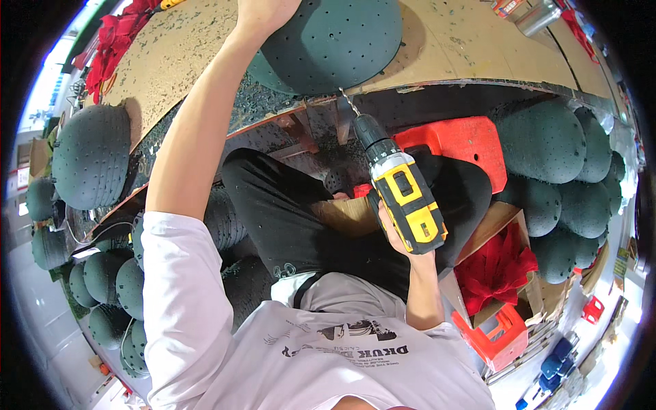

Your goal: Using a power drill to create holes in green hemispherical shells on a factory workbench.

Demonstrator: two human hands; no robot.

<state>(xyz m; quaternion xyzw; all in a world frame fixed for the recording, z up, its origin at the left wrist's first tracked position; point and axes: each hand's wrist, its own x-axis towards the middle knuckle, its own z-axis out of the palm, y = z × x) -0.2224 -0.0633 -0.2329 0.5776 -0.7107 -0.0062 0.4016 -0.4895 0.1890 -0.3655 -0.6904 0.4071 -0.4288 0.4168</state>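
My right hand point(394, 231) is wrapped round the handle of a yellow and black cordless drill point(408, 201). The drill points away from me, and the tip of its twist bit point(349, 102) is at the near rim of a dark green domed shell point(335, 44). Small holes dot that shell, which lies on the cardboard-covered bench and runs out of the picture at the top. At the shell's left side is my left hand point(268, 12); its fingers are cut off by the upper edge, so its grip is hidden.
Dark shavings litter the bench point(174, 65). Nested green shells point(92, 157) stand on its left end, with stacks point(540, 140) at right and lower left. A red plastic stool point(465, 140) is beside my knee; red cloth point(497, 270) fills a box. A metal can point(538, 17) lies far right.
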